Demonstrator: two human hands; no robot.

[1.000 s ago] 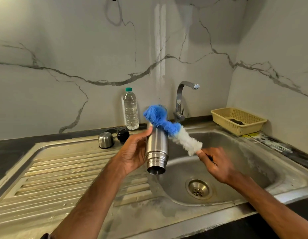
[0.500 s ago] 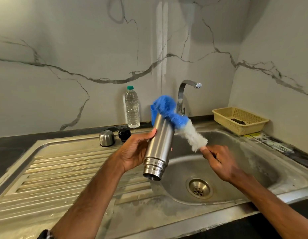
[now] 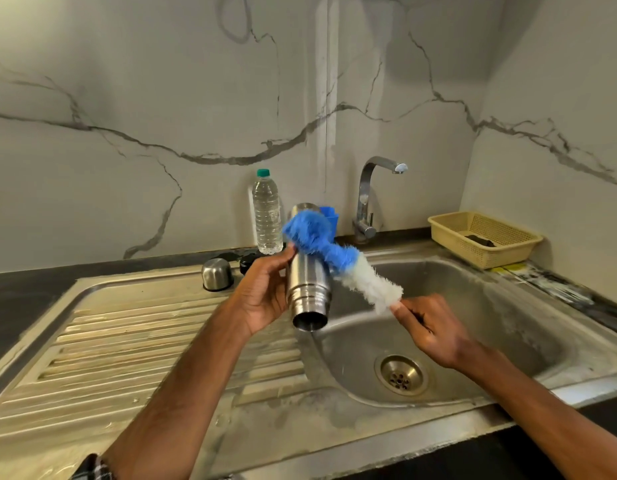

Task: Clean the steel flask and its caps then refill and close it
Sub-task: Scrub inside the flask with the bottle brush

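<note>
My left hand (image 3: 264,294) grips the steel flask (image 3: 309,292) over the sink's left rim, tilted with its open mouth pointing down toward me. My right hand (image 3: 430,329) holds the handle of a bottle brush (image 3: 329,256) with blue and white bristles. The blue bristles press against the flask's outer wall near its base. A steel cap (image 3: 216,274) and a black inner cap (image 3: 247,262) sit on the drainboard behind my left hand.
The steel sink basin (image 3: 473,306) with its drain (image 3: 400,375) lies below my right hand. A tap (image 3: 367,199) stands behind. A clear water bottle (image 3: 266,213) and a blue container (image 3: 329,216) stand by the wall. A yellow basket (image 3: 483,239) sits at right. The ribbed drainboard (image 3: 144,348) spreads left.
The flask has tipped back toward upright after leaning right. The brush has slid left across the flask's outer wall near its base. Both hands keep their hold.
</note>
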